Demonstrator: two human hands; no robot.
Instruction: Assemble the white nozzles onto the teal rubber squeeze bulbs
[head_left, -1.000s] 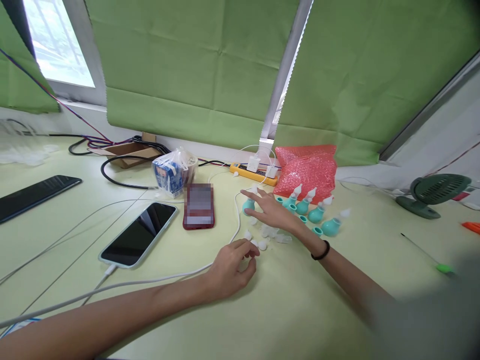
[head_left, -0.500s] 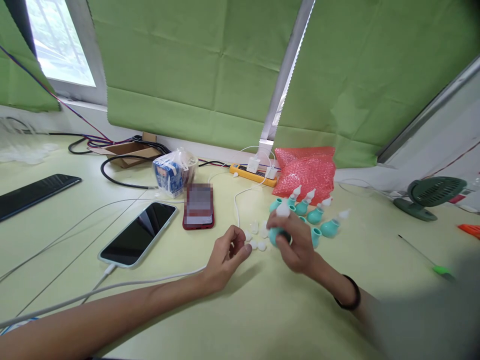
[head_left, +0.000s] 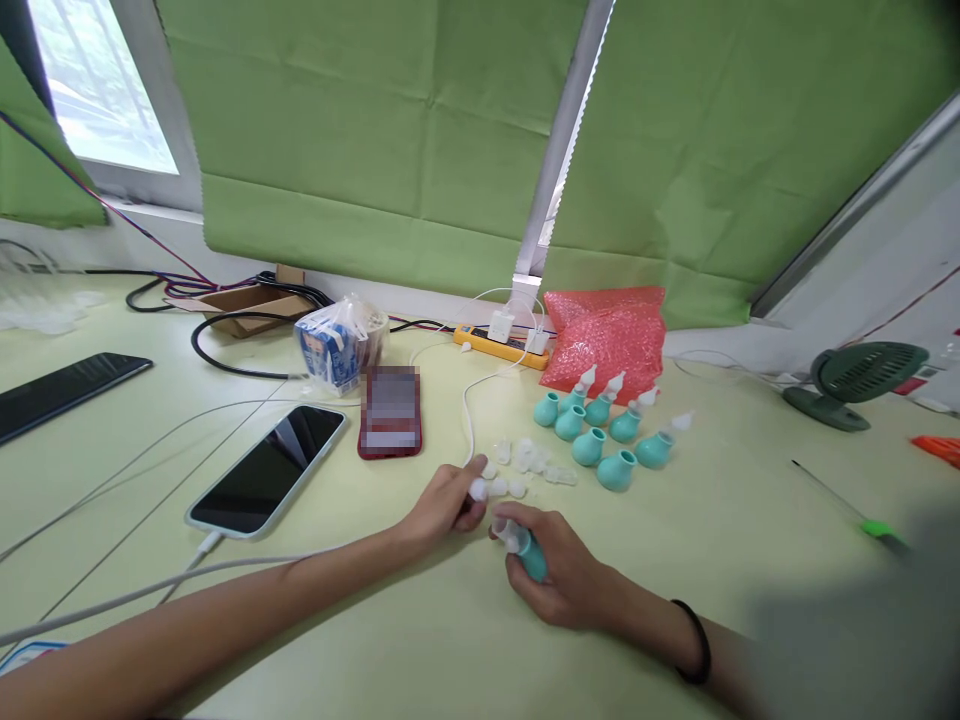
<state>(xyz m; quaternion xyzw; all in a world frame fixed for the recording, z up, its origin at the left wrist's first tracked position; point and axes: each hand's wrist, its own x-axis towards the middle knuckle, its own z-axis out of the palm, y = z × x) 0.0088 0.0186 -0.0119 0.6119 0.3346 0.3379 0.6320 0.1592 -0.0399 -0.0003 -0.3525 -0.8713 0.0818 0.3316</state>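
Note:
My right hand (head_left: 562, 575) is wrapped round a teal squeeze bulb (head_left: 534, 556) with a translucent collar (head_left: 510, 533) at its mouth, tilted toward my left hand. Between the thumb and fingers of my left hand (head_left: 439, 510) is a small white plastic piece (head_left: 478, 489), its exact shape partly hidden. Just beyond the fingers lie several loose white and clear plastic parts (head_left: 529, 458). Farther right are several teal bulbs with open mouths (head_left: 589, 447). Behind them, others carry white pointed tips (head_left: 615, 386); one tipped bulb (head_left: 655, 451) leans to the right.
A red bubble-wrap pouch (head_left: 604, 340) and a yellow power strip (head_left: 499, 346) sit along the wall. To the left are a red-cased phone (head_left: 390, 412), a charging phone (head_left: 268, 470) and a bagged blue packet (head_left: 330, 352). A green fan (head_left: 851, 385) and a green-handled rod (head_left: 874, 530) are at right.
My right hand has moved from the group of bulbs toward me and left, bringing a teal bulb near my left hand. A white piece now shows in the left fingers.

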